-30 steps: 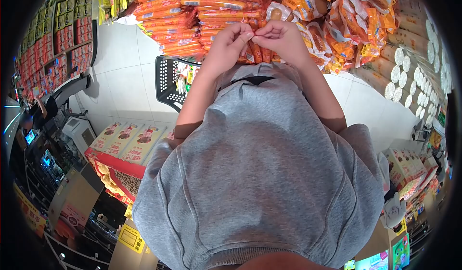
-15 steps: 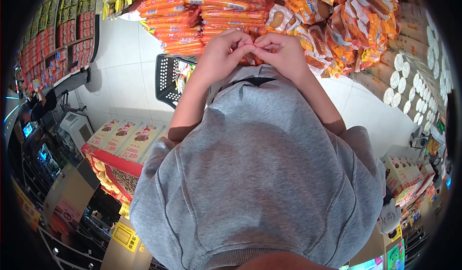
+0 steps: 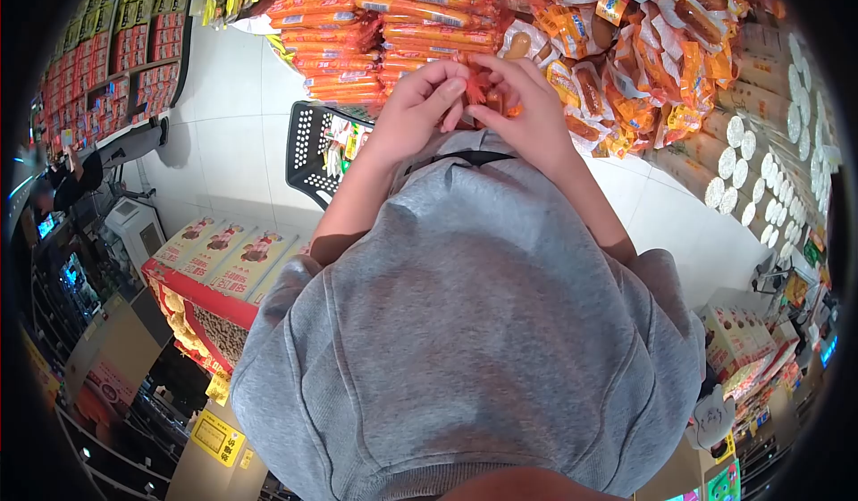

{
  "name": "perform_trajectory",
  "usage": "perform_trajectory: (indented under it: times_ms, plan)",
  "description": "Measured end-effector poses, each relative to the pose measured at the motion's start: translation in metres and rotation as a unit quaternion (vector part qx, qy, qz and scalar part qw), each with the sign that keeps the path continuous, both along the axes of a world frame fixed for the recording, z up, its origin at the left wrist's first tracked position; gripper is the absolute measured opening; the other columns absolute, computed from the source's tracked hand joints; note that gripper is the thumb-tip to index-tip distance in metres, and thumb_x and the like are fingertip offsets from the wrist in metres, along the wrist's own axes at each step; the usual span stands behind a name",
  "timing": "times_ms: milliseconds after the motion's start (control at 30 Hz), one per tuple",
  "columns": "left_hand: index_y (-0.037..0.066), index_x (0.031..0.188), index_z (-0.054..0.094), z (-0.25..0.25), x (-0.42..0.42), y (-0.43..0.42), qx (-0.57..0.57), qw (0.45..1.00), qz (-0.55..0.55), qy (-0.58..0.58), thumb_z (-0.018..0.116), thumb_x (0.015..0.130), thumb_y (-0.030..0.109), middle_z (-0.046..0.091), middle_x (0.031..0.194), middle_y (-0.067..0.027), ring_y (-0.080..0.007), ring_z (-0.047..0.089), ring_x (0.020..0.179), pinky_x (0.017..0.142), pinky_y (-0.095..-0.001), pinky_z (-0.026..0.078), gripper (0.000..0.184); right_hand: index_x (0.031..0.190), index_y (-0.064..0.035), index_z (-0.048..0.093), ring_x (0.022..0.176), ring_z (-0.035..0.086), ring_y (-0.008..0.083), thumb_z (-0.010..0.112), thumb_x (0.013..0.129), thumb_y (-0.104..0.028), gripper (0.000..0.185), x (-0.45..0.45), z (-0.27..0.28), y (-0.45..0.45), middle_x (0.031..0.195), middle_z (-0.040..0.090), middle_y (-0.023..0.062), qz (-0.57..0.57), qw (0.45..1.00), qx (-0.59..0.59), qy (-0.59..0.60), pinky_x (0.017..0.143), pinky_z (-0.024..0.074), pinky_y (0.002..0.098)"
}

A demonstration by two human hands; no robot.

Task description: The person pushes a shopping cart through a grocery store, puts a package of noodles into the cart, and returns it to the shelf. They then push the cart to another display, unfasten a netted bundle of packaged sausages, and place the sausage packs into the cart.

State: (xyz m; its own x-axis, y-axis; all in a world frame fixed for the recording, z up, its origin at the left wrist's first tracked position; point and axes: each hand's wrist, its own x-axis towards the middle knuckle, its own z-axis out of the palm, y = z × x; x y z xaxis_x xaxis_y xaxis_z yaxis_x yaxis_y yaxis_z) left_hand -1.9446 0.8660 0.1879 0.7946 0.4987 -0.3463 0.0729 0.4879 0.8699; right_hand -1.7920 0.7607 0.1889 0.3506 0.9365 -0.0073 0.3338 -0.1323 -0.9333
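My left hand (image 3: 418,109) is over the near edge of the sausage display, its fingers curled in and the thumb against them. Whatever it may hold is hidden. My right hand (image 3: 527,106) is beside it, thumb and index finger apart, with the other fingers bent. Gathered red netting (image 3: 476,83) shows between the two hands; I cannot tell whether the fingertips touch it. Just beyond lie stacked orange-wrapped sausages (image 3: 420,11) in red net bags. To the right is a heap of individually packed sausages (image 3: 617,81) in orange and clear wrappers.
A black shopping basket (image 3: 304,148) with packages inside is left of my left arm. Cartons (image 3: 228,255) stand lower left. Long packs with white round ends (image 3: 735,132) lie at right. A shelf of small packs (image 3: 116,45) and another person (image 3: 80,175) are far left.
My hands were pinched together at the fingertips and have drawn apart. The right thumb and index finger have spread, and red netting now shows between the hands.
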Motion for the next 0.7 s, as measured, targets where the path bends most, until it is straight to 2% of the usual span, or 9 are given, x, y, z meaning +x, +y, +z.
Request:
perform_trajectory:
  times_ms: [67,167,300,400,500,533,633,667,700]
  plan:
    - [0.003,0.104,0.057,0.004,-0.002,-0.004,0.025,0.999,-0.031,-0.023,0.051,0.099,0.015,0.052,0.071,0.0014,-0.0051,0.047,0.059,0.055,-0.0193,0.038,0.014,0.106,-0.0104,0.069,0.087,0.058,0.0191,0.071,0.074,-0.006,0.032,0.002,-0.016,-0.003,0.095,0.053,0.0050,0.020,0.995,0.020,-0.091,0.074,0.0497,0.0305]
    - [0.002,0.101,0.057,0.021,0.000,-0.016,-0.002,0.997,-0.069,-0.031,0.050,0.099,0.013,0.052,0.070,0.0019,-0.0050,0.047,0.060,0.056,-0.0197,0.039,0.013,0.104,-0.0103,0.068,0.088,0.056,0.0223,0.069,0.071,-0.005,0.033,0.004,-0.028,-0.010,0.095,0.053,0.0040,0.091,0.986,0.020,-0.137,0.077,0.0493,0.0323]
    - [0.002,0.100,0.056,0.025,-0.007,-0.021,-0.049,0.995,-0.050,-0.066,0.049,0.099,0.009,0.056,0.075,-0.0022,-0.0071,0.052,0.063,0.059,-0.0210,0.042,0.010,0.092,-0.0103,0.070,0.084,0.056,0.0219,0.071,0.068,-0.005,0.025,0.002,-0.022,-0.013,0.091,0.054,0.0024,0.079,0.968,0.108,-0.210,0.071,0.0472,0.0335]
    - [0.000,0.104,0.056,0.039,-0.014,-0.025,0.051,0.985,-0.066,-0.151,0.045,0.101,0.017,0.058,0.078,-0.0058,-0.0103,0.055,0.066,0.060,-0.0228,0.044,0.021,0.090,-0.0091,0.071,0.082,0.055,0.0212,0.072,0.069,-0.005,0.022,0.000,-0.015,-0.021,0.087,0.054,0.0034,0.063,0.960,0.186,-0.202,0.068,0.0457,0.0327]
    - [-0.001,0.108,0.056,0.038,-0.017,-0.019,0.058,0.961,0.018,-0.269,0.040,0.103,0.029,0.059,0.080,-0.0079,-0.0135,0.056,0.068,0.063,-0.0263,0.046,0.035,0.091,-0.0083,0.071,0.079,0.055,0.0202,0.073,0.069,-0.005,0.022,-0.003,0.004,-0.027,0.084,0.055,0.0043,-0.003,0.974,0.203,-0.101,0.068,0.0450,0.0314]
    - [-0.005,0.105,0.055,0.034,-0.020,-0.015,0.110,0.962,0.072,-0.239,0.034,0.103,0.035,0.059,0.090,-0.0133,-0.0198,0.058,0.075,0.068,-0.0311,0.046,0.045,0.090,-0.0056,0.071,0.082,0.053,0.0179,0.072,0.078,-0.014,0.015,-0.001,0.005,-0.031,0.084,0.054,0.0042,-0.026,0.976,0.200,-0.077,0.072,0.0435,0.0309]
    - [-0.005,0.114,0.053,0.016,-0.017,-0.004,0.223,0.950,0.199,-0.088,0.036,0.102,0.038,0.060,0.098,-0.0128,-0.0195,0.058,0.089,0.078,-0.0325,0.045,0.048,0.088,-0.0027,0.067,0.087,0.051,0.0163,0.064,0.089,-0.024,0.022,0.010,0.020,-0.032,0.086,0.052,0.0041,-0.046,0.948,0.307,0.076,0.077,0.0415,0.0306]
    - [-0.004,0.122,0.051,0.010,-0.020,-0.004,0.210,0.958,0.189,-0.048,0.036,0.102,0.041,0.060,0.106,-0.0118,-0.0200,0.057,0.100,0.087,-0.0334,0.043,0.052,0.088,-0.0024,0.066,0.088,0.050,0.0160,0.060,0.092,-0.026,0.025,0.012,0.025,-0.032,0.088,0.052,0.0045,-0.047,0.937,0.311,0.155,0.078,0.0409,0.0306]
    - [-0.004,0.123,0.050,0.005,-0.022,-0.010,0.167,0.972,0.161,-0.047,0.036,0.102,0.042,0.059,0.110,-0.0120,-0.0210,0.056,0.102,0.089,-0.0343,0.043,0.053,0.087,-0.0021,0.064,0.088,0.049,0.0157,0.057,0.095,-0.028,0.028,0.015,0.030,-0.033,0.090,0.051,0.0049,-0.047,0.920,0.312,0.233,0.079,0.0402,0.0306]
